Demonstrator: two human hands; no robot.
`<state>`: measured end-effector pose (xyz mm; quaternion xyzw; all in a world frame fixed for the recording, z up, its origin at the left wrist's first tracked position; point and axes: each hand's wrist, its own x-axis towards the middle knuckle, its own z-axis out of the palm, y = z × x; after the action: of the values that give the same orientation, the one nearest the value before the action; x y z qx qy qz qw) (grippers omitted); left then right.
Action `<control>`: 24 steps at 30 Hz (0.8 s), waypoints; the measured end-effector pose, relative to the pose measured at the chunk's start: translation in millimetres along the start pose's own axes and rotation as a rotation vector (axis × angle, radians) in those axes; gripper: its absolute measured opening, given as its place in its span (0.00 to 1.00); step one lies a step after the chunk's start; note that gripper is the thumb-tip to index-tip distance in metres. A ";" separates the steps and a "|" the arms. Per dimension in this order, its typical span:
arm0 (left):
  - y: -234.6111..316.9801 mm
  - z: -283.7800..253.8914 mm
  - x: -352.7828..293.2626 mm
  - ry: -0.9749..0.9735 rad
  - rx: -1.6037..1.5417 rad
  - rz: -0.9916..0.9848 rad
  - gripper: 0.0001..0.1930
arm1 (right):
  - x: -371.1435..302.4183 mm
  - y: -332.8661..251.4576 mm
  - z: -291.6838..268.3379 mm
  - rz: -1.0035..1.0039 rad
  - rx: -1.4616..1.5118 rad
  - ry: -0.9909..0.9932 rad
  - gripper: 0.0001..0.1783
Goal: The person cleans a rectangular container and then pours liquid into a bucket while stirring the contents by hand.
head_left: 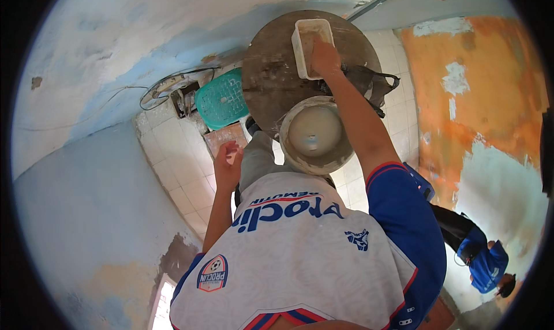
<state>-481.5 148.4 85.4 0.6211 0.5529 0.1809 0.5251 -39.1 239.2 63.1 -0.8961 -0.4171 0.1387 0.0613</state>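
Observation:
My right hand point(325, 60) reaches into a white rectangular tub point(299, 53) standing on a round dark wooden table point(271, 50). Its fingers look curled down inside the tub, and whatever they grip is hidden. Brownish residue coats the inside of the tub. Closer to me, at the table's near edge, is a large round bucket point(288, 151) stained with grey and holding cloudy liquid. My left hand point(229, 161) hangs in the air left of the bucket, fingers loosely bent and apart, with nothing visible in it.
A crumpled black plastic bag point(378, 87) lies at the table's right side. Left of the table stands a green plastic stool point(220, 99), near a loose cable point(156, 93) by the wall. Another person in blue point(487, 263) is at the lower right, beside a patchy orange wall point(485, 82).

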 end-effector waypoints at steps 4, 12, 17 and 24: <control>3.8 -6.2 34.7 -0.018 -0.018 0.001 0.17 | -9.7 4.0 -37.3 0.086 0.197 0.119 0.17; 45.9 38.3 54.1 -0.106 -0.053 0.133 0.17 | -96.8 78.4 -130.2 0.285 1.181 0.177 0.18; 115.6 105.6 33.5 -0.199 -0.028 0.287 0.18 | -157.1 159.6 -156.3 0.318 1.469 0.340 0.19; 203.5 232.3 15.3 -0.342 0.083 0.565 0.26 | -184.8 259.7 -122.1 0.315 1.364 0.346 0.23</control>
<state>-188.4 89.9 164.4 0.7920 0.2698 0.1898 0.5137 73.8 -68.8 157.5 -0.7171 -0.0877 0.2315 0.6516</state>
